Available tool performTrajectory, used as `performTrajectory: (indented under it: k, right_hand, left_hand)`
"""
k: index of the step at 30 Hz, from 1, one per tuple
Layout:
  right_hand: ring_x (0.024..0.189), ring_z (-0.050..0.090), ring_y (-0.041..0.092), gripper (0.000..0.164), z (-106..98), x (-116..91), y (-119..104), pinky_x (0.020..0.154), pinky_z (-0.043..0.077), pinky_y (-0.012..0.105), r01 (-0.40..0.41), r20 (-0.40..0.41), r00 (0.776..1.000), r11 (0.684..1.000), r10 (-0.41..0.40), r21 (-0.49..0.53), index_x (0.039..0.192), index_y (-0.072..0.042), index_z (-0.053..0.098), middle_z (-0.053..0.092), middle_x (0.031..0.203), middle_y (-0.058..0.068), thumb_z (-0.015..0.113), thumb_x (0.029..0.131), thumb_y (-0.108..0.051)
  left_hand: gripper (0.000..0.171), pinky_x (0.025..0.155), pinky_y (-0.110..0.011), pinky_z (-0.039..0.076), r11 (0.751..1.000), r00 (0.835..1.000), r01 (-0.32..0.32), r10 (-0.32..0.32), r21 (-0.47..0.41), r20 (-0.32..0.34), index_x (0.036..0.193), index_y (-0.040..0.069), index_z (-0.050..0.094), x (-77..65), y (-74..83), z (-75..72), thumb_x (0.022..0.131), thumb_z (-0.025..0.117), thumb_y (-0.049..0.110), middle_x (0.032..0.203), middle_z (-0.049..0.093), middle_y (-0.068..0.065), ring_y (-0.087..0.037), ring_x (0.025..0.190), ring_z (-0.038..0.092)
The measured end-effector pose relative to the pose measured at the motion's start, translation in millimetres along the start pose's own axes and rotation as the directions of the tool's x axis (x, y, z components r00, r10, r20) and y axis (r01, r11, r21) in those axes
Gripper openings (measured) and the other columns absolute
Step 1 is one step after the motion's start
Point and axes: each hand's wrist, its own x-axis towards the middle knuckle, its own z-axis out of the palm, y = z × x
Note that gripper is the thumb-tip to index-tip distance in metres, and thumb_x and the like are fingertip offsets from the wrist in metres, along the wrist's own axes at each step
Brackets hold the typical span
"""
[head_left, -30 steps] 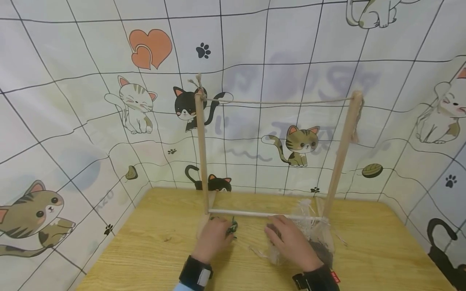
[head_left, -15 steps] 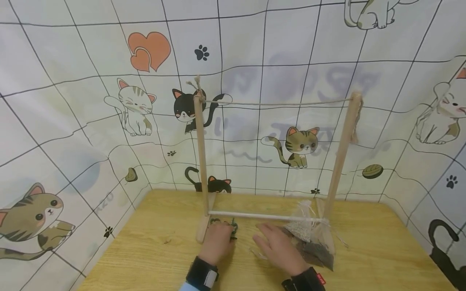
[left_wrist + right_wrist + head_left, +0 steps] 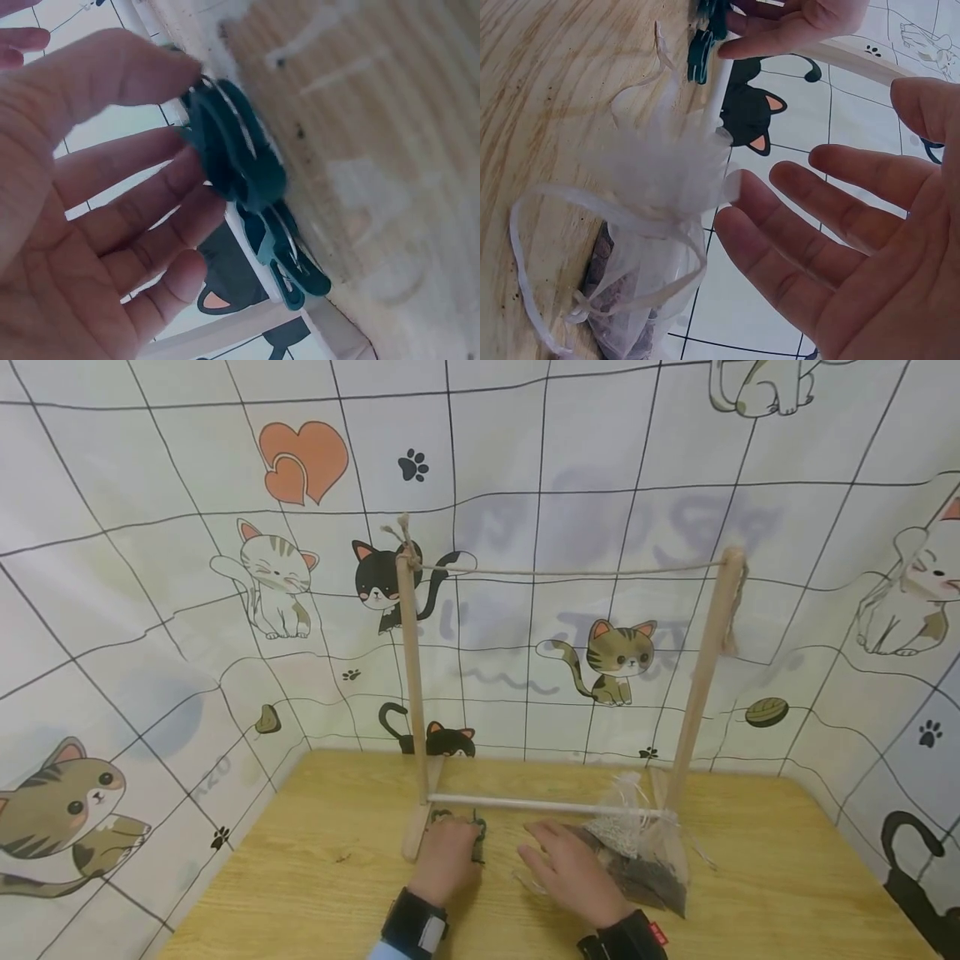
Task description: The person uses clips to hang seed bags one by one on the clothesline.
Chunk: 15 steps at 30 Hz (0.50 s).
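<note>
In the left wrist view, my left hand [image 3: 97,172] pinches a dark green clothespin [image 3: 232,142] between thumb and fingers, low over the wooden table. A second green clothespin [image 3: 289,259] lies right beside it. The head view shows the left hand [image 3: 447,852] mostly covering these clips by the frame's left foot. My right hand [image 3: 576,868] holds nothing, its fingers extended and spread in the right wrist view. It is next to a sheer drawstring bag [image 3: 630,292] with dark contents and a pale ribbon [image 3: 547,195].
A wooden frame stands across the table, with a left post [image 3: 412,677], a right post [image 3: 705,693], a string [image 3: 570,573] between their tops and a white rod [image 3: 510,802] low down. Another sheer bag [image 3: 621,833] with pale contents lies by the right foot. A cat-print cloth [image 3: 495,693] hangs behind.
My right hand has drawn back left and toward me from the sheer bags, uncovering more of them. The left hand has shifted slightly over the clothespins.
</note>
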Motion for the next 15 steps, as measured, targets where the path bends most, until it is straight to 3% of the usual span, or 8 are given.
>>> performTrajectory:
  k: [5, 9, 12, 15]
  right_hand:
    - [0.113, 0.067, 0.033, 0.048, 1, 1, 1, 0.092, 0.056, 0.052, 0.011, -0.008, 1.000, 1.000, -0.011, -0.003, 0.133, 0.000, 0.065, 0.066, 0.128, 0.015, 0.052, 0.109, -0.040]
    - [0.106, 0.069, 0.030, 0.048, 1, 1, 1, 0.086, 0.058, 0.046, 0.014, -0.003, 1.000, 1.000, -0.014, 0.017, 0.134, 0.001, 0.064, 0.065, 0.128, 0.015, 0.052, 0.109, -0.038]
    - [0.102, 0.069, 0.028, 0.049, -1, 0, 1, 0.081, 0.058, 0.040, 0.007, 0.015, 1.000, 0.998, -0.008, 0.059, 0.138, 0.000, 0.061, 0.065, 0.128, 0.016, 0.051, 0.109, -0.038]
    - [0.101, 0.068, 0.027, 0.052, -2, 0, 0, 0.079, 0.058, 0.036, 0.009, 0.034, 0.999, 0.994, -0.012, 0.110, 0.143, -0.001, 0.057, 0.065, 0.129, 0.017, 0.052, 0.109, -0.039]
  left_hand:
    - [0.022, 0.063, -0.033, 0.049, 0.997, 1.000, 0.005, -0.005, -0.074, 0.003, 0.073, 0.013, 0.068, 1.2, -1.8, -3.8, 0.061, 0.086, 0.012, 0.068, 0.061, 0.003, -0.017, 0.065, 0.057]
    - [0.016, 0.060, -0.029, 0.046, 0.983, 0.999, 0.018, -0.023, -0.181, -0.026, 0.072, 0.012, 0.067, 2.3, -3.8, -8.2, 0.065, 0.081, 0.012, 0.068, 0.058, 0.005, -0.012, 0.064, 0.055]
    - [0.014, 0.058, -0.025, 0.045, 0.951, 0.998, 0.020, -0.036, -0.310, -0.046, 0.075, 0.011, 0.067, 4.0, -4.3, -14.1, 0.069, 0.079, 0.011, 0.070, 0.060, 0.005, -0.008, 0.063, 0.053]
    - [0.015, 0.060, -0.022, 0.046, 0.898, 0.998, 0.005, -0.030, -0.441, -0.050, 0.085, 0.013, 0.072, 6.3, -2.4, -22.9, 0.073, 0.078, 0.008, 0.074, 0.065, 0.003, -0.008, 0.065, 0.055]
